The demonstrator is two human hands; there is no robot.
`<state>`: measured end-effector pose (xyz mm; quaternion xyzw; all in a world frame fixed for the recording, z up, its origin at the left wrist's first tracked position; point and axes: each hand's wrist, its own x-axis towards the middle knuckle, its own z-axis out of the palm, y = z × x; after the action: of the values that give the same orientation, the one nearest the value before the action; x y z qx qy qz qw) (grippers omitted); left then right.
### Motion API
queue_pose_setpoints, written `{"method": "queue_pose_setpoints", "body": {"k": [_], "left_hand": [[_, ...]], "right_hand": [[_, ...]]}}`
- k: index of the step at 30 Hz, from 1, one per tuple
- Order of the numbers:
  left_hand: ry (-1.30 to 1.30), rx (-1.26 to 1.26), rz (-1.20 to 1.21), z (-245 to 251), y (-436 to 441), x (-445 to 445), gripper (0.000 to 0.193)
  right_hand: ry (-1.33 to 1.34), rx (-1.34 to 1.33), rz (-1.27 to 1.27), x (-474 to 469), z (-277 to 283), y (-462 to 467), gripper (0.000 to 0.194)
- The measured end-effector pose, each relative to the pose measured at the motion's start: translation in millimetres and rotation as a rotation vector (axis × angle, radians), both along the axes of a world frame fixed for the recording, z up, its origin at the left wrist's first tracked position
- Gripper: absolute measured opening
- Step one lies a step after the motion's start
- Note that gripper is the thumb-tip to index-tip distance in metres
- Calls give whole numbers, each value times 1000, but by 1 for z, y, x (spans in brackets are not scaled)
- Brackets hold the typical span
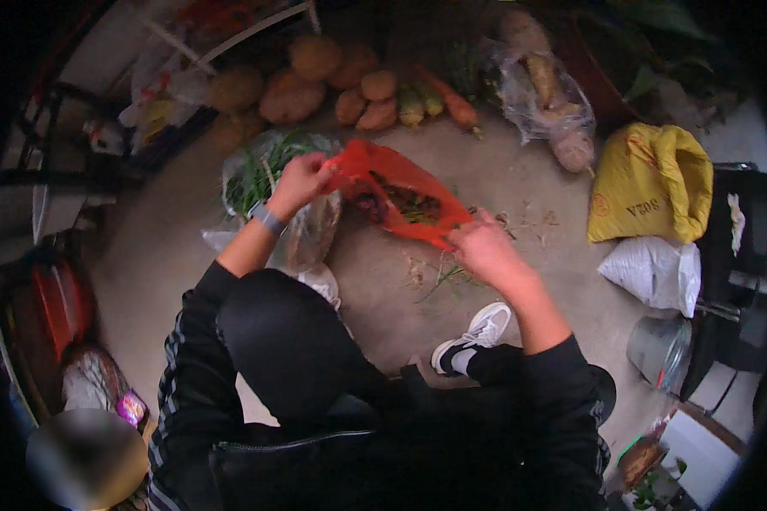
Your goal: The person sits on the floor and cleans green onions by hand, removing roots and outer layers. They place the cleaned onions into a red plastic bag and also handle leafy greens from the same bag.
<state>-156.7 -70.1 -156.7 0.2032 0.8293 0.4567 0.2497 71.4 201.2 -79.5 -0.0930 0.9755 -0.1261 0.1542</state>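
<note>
A red plastic bag [415,172] is stretched between my two hands above the floor, its mouth spread. Dark, leafy scraps [415,207] show inside it, too blurred to name. My left hand [303,182], with a grey band on the wrist, grips the bag's far left end. At the near right edge of the mouth, my right hand [486,246] pinches the plastic. Below the left forearm stands a clear plastic bag [316,227] with long green leafy vegetables [255,172]. Loose roots and green bits [447,274] lie on the floor under the red bag.
Along the far side lie large brown root vegetables [294,96], a carrot [457,108] and a clear bag [518,96] around long pale roots. A yellow woven sack [639,185], a white sack [652,274] and a clear bucket [658,351] line the right.
</note>
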Motion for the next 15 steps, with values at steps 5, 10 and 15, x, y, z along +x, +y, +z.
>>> {"method": "queue_pose_setpoints", "body": {"k": [5,10,15], "left_hand": [[-301,218,104,44,12,-7,23],[-565,373,68,61,15,3,15],[-762,456,6,68,12,7,17]], "right_hand": [[-35,133,63,0,23,3,14],[-167,212,153,10,26,-6,18],[-120,163,152,7,27,-25,18]]}}
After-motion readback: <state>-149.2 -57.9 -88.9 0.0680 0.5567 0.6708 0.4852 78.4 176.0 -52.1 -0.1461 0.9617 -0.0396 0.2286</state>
